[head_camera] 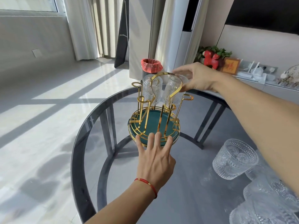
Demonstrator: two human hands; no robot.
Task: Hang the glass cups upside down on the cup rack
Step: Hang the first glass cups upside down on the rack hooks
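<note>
A round smoked-glass table [113, 183] carries a gold wire cup rack [155, 120] on a teal base. Spare glass cups [235, 157] cluster at the near right. The left hand [155, 159], fingers spread, steadies the base rim. The right hand [196, 76] grips an inverted glass cup [174, 89] on a rack prong, beside another hung cup [152, 89].

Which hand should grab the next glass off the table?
The right hand, probably: the loose cups stand on its side, and it only touches a hung cup. The left hand rests against the rack base, seemingly steadying it.
</note>
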